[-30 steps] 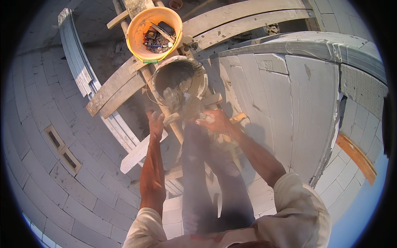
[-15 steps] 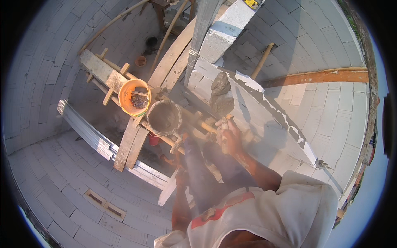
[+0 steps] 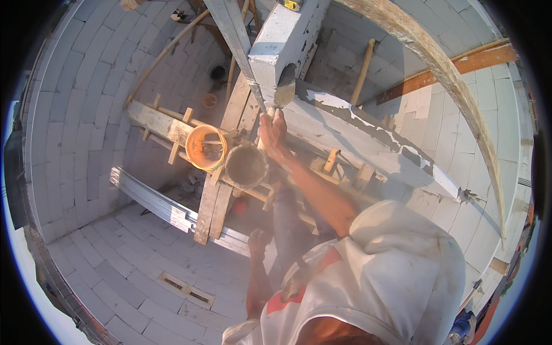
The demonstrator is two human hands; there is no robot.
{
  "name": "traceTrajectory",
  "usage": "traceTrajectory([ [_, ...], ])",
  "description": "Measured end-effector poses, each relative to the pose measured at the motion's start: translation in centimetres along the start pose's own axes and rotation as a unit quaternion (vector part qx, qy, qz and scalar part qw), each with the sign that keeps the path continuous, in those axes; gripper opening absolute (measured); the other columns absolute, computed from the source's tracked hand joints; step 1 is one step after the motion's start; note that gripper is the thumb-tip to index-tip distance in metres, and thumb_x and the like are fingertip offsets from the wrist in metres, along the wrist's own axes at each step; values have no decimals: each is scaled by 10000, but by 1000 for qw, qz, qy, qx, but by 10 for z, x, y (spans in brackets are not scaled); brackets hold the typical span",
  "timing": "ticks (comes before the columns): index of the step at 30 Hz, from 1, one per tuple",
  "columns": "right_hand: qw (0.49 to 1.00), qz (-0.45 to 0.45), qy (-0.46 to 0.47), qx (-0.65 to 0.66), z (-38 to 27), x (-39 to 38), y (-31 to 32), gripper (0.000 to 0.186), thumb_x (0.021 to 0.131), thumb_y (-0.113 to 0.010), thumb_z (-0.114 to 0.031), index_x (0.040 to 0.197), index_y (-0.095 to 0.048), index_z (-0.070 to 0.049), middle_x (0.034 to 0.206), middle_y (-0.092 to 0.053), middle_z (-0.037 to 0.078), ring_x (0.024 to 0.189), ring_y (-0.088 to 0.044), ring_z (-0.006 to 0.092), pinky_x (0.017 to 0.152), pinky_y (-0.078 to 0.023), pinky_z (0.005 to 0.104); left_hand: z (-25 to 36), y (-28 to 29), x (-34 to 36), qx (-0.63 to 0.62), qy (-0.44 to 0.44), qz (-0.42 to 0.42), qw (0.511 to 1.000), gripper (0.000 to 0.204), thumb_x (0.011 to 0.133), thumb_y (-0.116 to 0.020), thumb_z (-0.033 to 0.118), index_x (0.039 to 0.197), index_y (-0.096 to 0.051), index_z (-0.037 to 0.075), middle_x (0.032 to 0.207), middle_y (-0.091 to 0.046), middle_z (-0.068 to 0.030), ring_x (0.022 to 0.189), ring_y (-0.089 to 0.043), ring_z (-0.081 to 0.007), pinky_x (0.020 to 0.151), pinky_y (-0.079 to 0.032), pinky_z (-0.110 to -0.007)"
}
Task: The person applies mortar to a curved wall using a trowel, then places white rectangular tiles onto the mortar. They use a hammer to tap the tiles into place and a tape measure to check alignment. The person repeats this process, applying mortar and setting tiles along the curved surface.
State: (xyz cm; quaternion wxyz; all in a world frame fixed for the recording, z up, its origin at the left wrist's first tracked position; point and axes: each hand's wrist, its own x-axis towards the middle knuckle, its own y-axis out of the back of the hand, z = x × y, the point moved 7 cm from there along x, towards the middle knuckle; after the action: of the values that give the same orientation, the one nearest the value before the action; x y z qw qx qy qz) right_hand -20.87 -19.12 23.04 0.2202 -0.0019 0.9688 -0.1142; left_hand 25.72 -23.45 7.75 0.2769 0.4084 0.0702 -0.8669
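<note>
My right hand is closed around the handle of a trowel. Its grey, mortar-smeared blade is against the lower end of a white block, beside a metal upright. Just below my right hand is a bucket of grey mortar, with an orange bucket holding small odds and ends to its left. My left hand hangs low by my leg; haze and blur hide how its fingers lie.
Plank and pole scaffolding carries the buckets. A low block wall with patchy mortar on top runs to the right. Metal profiles lie at left. A curved-looking pole crosses the upper right. A yellow tool rests on the block.
My right hand has moved up and left with the trowel, from over the low wall to the block's end. The mortar heap on the blade is no longer visible. The view has shifted.
</note>
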Motion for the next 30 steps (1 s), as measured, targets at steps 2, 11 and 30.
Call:
traceTrajectory([
  [2,998,11,2,-60,-31,-17,-11,458,992,-584,-230,1327,-409,27,902,-598,180,571,-638,217,423,-507,373,-20,13,4,19,44,-48,998,611,996,-668,306,1448,-469,-54,1232,-656,-125,1120,-663,-273,862,-560,-393],
  [11,942,86,198,-256,-36,-14,-73,801,1017,-595,-265,1512,-124,151,1453,-271,411,1295,-351,475,1078,-333,489,-38,13,0,12,90,-4,996,573,1003,-647,278,1435,-491,-64,1261,-633,-195,1125,-666,-328,898,-578,-443],
  [30,793,-295,-344,-408,271,-73,28,245,949,-655,-170,1100,-629,21,768,-614,47,540,-581,140,457,-487,318,-33,-89,13,76,217,-55,972,1238,780,-764,690,1518,-274,-175,1498,-457,-369,1415,-472,-435,1164,-406,-450],
])
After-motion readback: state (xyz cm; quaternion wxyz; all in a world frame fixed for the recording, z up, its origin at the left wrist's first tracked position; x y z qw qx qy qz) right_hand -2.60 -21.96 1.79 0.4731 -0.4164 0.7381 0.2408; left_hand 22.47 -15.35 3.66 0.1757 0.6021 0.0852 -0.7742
